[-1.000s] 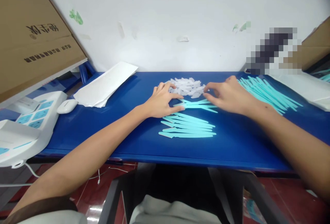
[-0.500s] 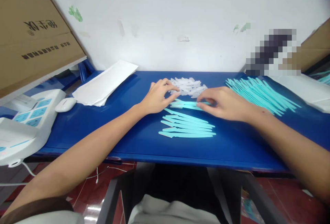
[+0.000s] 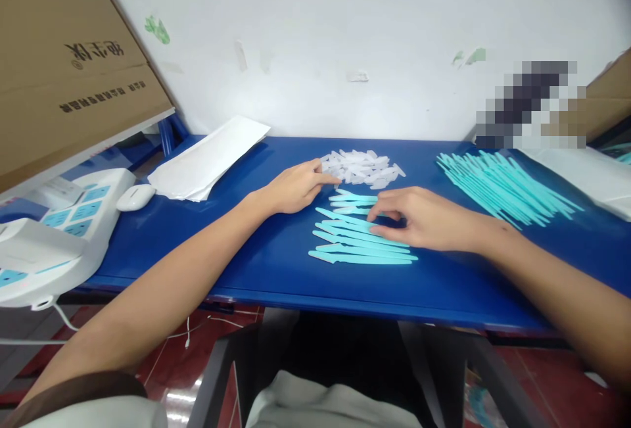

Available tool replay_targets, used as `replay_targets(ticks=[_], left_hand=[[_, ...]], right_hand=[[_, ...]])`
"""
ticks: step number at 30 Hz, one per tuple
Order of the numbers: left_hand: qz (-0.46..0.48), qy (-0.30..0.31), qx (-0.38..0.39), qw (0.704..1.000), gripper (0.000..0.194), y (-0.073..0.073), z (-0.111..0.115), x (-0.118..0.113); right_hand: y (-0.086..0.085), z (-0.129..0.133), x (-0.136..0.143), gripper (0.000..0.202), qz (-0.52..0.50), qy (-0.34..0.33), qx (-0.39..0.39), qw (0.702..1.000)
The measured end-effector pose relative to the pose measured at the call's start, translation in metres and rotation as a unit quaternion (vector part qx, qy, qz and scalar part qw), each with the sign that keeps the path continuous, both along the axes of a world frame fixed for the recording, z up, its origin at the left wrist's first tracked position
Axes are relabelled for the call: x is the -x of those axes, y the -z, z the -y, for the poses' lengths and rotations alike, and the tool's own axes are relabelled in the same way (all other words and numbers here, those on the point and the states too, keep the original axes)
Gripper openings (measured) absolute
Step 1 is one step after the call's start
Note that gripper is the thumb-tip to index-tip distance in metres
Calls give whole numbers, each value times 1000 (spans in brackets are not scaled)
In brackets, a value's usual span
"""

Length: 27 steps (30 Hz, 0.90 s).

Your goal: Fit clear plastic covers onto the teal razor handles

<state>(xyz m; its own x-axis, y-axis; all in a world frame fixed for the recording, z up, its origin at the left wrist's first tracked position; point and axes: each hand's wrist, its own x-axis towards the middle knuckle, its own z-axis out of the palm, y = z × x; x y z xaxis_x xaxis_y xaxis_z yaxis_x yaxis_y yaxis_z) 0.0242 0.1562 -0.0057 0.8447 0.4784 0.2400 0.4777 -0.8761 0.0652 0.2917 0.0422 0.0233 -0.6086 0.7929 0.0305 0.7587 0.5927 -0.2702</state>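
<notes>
Several slim turquoise sticks (image 3: 365, 257) lie in a row on the blue table, with a few more just behind them. My right hand (image 3: 409, 217) is over the right part of these sticks, thumb and index finger apart. Behind the row is a heap of small translucent white pieces (image 3: 362, 168). My left hand (image 3: 298, 186) is at the left edge of this heap, index finger pointing right and the other fingers curled; whether it holds a piece is hidden. A larger pile of turquoise sticks (image 3: 503, 185) lies at the right.
White paper sheets (image 3: 207, 158) lie at the left rear. Nearer the left edge are a white case (image 3: 135, 198) and a white power strip (image 3: 93, 237). A cardboard box (image 3: 79, 33) rises at the left. White bags (image 3: 582, 175) lie at the far right.
My right hand has moved toward me, from the rear sticks to over the front row. My left hand's fingers have drawn closer together beside the white heap.
</notes>
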Motion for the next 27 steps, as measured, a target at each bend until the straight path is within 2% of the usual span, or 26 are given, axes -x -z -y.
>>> replay_targets(ticks=[7,11,18,22,25,27], left_hand=[[-25,-16,-20,999,47,-5,-2,8],[-50,-16,-20,998,41,-13,0,16],[-43,-8,11,999,26,-26,4,21],[-51,-5,27,998,23,-26,2,23],[-60,-6,12,998,26,-24,-1,26],[-56,-9,-8,998,31,-22,-2,27]], right_hand=[[-7,0,1,31,12,15,52,998],[-8,1,2,25,23,32,58,998],[-9,2,5,15,43,64,101,992],[-9,1,2,11,41,50,73,995],[-11,-2,-6,13,-17,23,15,999],[-13,-4,-13,14,-77,34,-24,996]])
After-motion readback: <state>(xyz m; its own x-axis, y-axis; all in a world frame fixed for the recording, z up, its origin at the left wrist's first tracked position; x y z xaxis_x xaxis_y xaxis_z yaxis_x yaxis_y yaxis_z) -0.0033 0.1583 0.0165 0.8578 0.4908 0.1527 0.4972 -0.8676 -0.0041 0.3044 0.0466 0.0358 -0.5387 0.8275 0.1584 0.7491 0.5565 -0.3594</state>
